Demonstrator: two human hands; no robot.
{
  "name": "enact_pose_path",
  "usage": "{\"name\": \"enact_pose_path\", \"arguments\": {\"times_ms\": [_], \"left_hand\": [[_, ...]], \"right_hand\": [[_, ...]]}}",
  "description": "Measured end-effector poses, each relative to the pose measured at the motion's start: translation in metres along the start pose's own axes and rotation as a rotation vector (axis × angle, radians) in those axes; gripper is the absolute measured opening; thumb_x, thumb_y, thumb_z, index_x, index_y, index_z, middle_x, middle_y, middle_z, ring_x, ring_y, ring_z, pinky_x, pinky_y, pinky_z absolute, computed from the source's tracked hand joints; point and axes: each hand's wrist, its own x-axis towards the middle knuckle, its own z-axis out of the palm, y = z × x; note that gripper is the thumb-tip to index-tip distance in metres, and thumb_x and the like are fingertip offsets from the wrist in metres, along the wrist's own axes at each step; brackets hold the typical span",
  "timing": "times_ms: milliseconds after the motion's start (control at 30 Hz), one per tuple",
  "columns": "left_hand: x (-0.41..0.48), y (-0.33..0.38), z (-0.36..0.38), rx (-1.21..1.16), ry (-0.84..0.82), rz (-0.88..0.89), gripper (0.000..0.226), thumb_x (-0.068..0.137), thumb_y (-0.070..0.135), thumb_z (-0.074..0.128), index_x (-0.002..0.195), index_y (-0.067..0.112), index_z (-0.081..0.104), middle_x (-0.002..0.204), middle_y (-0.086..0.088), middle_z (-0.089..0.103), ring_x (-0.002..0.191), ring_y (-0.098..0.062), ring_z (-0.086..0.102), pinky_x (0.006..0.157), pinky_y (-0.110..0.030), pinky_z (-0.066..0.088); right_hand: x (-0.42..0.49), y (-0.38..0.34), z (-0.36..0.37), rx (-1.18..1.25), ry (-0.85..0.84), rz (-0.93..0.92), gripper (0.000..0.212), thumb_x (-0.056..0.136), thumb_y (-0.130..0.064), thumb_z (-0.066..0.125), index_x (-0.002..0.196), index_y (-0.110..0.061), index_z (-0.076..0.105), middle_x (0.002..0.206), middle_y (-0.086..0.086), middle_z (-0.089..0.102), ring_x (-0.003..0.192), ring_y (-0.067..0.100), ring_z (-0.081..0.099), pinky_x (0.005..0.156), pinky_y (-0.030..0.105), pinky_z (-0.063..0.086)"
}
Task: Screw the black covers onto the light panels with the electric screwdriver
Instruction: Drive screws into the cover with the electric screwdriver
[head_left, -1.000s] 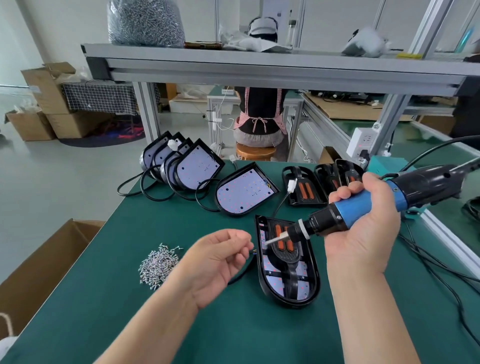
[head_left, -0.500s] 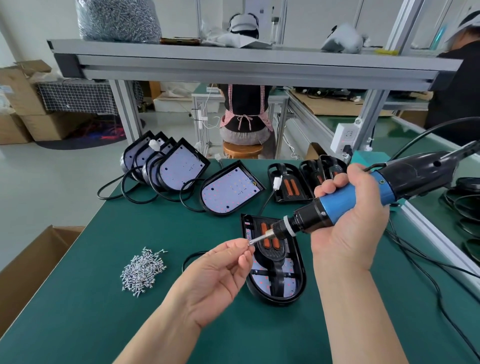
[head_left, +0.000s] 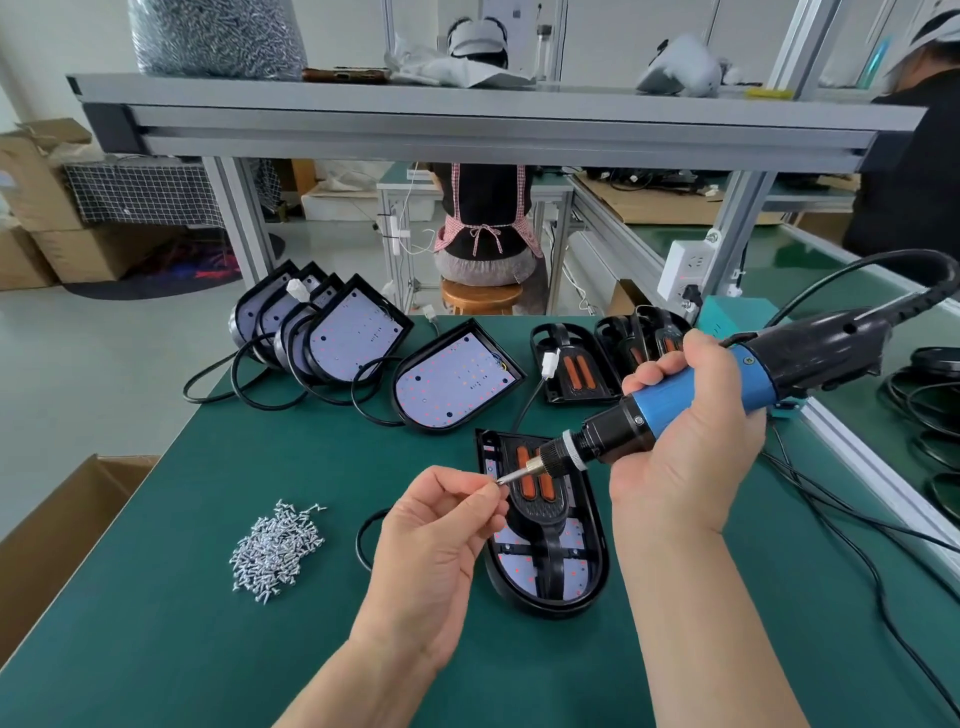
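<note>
We see the right hand (head_left: 691, 447) gripping the screwdriver (head_left: 701, 395) by its blue barrel, long axis slanting from upper right to lower left, while the left hand (head_left: 436, 545) pinches the tip of its bit (head_left: 511, 475); we cannot tell whether a screw sits there. Below the bit, a panel (head_left: 550, 577) with its cover (head_left: 535, 499) lies flat, lengthwise away from us, rounded end nearest. The green table (head_left: 156, 649) also carries a screw pile (head_left: 278, 551), bare panels (head_left: 457, 382) and spare covers (head_left: 576, 364) under a metal shelf (head_left: 467, 119), in a workshop.
</note>
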Motion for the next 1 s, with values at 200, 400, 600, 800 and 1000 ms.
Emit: {"name": "enact_pose_path", "arguments": {"times_ms": [200, 400, 600, 800, 1000], "left_hand": [[0.005, -0.003, -0.003, 0.147, -0.001, 0.117, 0.013, 0.074, 0.006, 0.071, 0.070, 0.019, 0.073, 0.076, -0.010, 0.068, 0.068, -0.015, 0.062, 0.067, -0.020, 0.054], [0.017, -0.006, -0.007, 0.249, -0.002, 0.186, 0.030, 0.084, -0.006, 0.066, 0.071, 0.020, 0.073, 0.075, -0.010, 0.070, 0.067, -0.015, 0.062, 0.067, -0.020, 0.054], [0.025, -0.006, -0.012, 0.322, -0.107, 0.173, 0.033, 0.078, 0.000, 0.077, 0.099, 0.025, 0.073, 0.092, -0.013, 0.074, 0.085, -0.022, 0.069, 0.081, -0.024, 0.056], [0.048, -0.008, -0.018, 0.870, 0.118, 0.135, 0.074, 0.059, 0.054, 0.077, 0.127, 0.036, 0.051, 0.109, 0.008, 0.058, 0.099, -0.003, 0.055, 0.077, -0.018, 0.042], [0.077, -0.020, 0.001, 1.327, 0.087, -0.057, 0.084, 0.070, 0.067, 0.073, 0.129, 0.016, 0.040, 0.105, 0.009, 0.051, 0.097, -0.016, 0.051, 0.082, -0.032, 0.046]], "right_hand": [[0.006, 0.014, -0.010, -0.034, -0.027, 0.000, 0.013, 0.091, -0.004, 0.066, 0.090, -0.010, 0.054, 0.059, -0.003, 0.054, 0.051, 0.013, 0.054, 0.053, 0.026, 0.048], [0.012, 0.024, -0.006, -0.035, -0.049, -0.003, 0.015, 0.090, -0.004, 0.066, 0.092, -0.010, 0.053, 0.059, -0.003, 0.054, 0.051, 0.014, 0.053, 0.053, 0.026, 0.049], [0.023, 0.026, -0.004, -0.041, -0.085, -0.005, 0.014, 0.090, -0.005, 0.065, 0.090, -0.010, 0.052, 0.062, -0.002, 0.053, 0.052, 0.015, 0.053, 0.055, 0.027, 0.049], [0.051, 0.029, 0.010, -0.045, -0.139, -0.079, 0.015, 0.087, 0.000, 0.064, 0.090, -0.007, 0.051, 0.061, 0.000, 0.052, 0.051, 0.016, 0.051, 0.055, 0.029, 0.047], [0.066, 0.052, 0.031, -0.210, -0.319, -0.122, 0.016, 0.083, -0.002, 0.067, 0.087, -0.011, 0.055, 0.061, 0.001, 0.055, 0.050, 0.017, 0.053, 0.053, 0.029, 0.050]]}}
